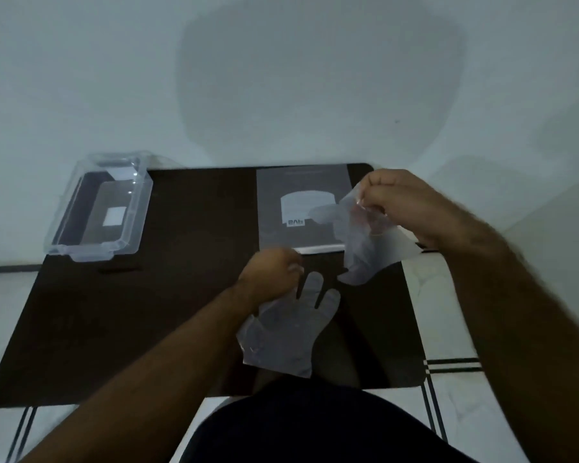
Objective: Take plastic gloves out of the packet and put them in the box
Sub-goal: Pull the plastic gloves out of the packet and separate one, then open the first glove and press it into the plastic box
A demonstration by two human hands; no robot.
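Observation:
A grey glove packet (301, 182) with a pale label lies flat at the back right of the dark table (147, 312). My right hand (401, 208) is raised above the table's right edge, pinching a thin clear plastic glove (365, 252) that hangs down from it. My left hand (271, 275) is closed near the middle of the table, gripping another clear plastic glove (288, 329) that hangs toward me, fingers pointing away. The clear plastic box (61, 238) stands open at the table's back left corner, far from both hands.
A pale wall rises right behind the table. White floor tiles with dark stripes (452, 365) show to the right and in front. My dark-clothed lap (315, 426) is at the table's near edge.

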